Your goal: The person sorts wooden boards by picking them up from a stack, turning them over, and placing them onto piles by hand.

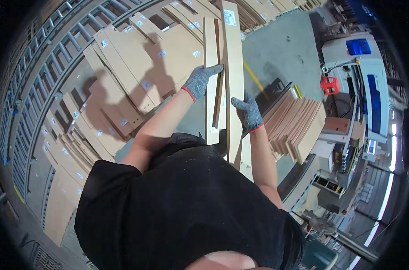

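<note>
Pictured pinching 2 long boards [234, 54] from opposite sides with gloved left hand [200, 82] and right hand [249, 114], near stacked panels [296, 125].

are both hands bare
No, the left hand and the right hand both wear grey gloves.

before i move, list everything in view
held boards: at least two, tan, between the hands
labelled panels: many, tan, left and top
board stack: one, tan, right
roller conveyor: at least one, grey, upper left
stool: one, red, right
machine: one, white and blue, upper right
floor line: one, yellow, right of held boards
other equipment: unclear count, mixed colours, lower right
shirt: one, black, bottom
left hand: one, grey glove, red cuff, on held boards
right hand: one, grey glove, red cuff, on held boards
</note>
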Demonstrator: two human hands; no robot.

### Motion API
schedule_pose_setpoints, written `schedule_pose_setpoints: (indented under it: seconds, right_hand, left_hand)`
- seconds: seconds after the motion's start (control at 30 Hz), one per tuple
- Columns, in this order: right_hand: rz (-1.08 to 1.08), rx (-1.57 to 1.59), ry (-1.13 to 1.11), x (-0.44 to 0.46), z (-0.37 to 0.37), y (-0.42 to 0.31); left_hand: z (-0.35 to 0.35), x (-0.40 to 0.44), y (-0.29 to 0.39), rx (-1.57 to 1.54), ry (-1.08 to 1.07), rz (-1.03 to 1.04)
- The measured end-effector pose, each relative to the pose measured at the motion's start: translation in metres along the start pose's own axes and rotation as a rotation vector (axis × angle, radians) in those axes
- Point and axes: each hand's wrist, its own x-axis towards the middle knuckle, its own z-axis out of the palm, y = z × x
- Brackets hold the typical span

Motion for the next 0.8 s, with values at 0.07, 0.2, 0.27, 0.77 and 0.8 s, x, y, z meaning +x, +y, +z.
schedule_pose_setpoints:
  seconds: [0.07,0.2,0.27,0.77,0.8]
  right_hand:
    - [-0.022,-0.039,0.028,0.014,-0.012,-0.011]
    - [0.036,0.024,0.043,0.029,-0.057,-0.030]
    - [0.020,-0.088,0.085,0.036,-0.097,-0.025]
    - [0.079,-0.323,0.452,0.075,-0.374,-0.038]
    - [0.071,-0.349,0.453,0.080,-0.394,-0.047]
  left_hand:
    - [-0.004,0.031,0.000,0.061,0.120,-0.056]
    - [-0.011,0.077,-0.002,-0.137,0.163,-0.156]
    - [-0.032,0.113,-0.032,-0.074,0.117,-0.200]
    - [0.133,0.294,-0.083,-0.020,0.289,-0.133]
    - [0.149,0.314,-0.079,-0.021,0.332,-0.087]
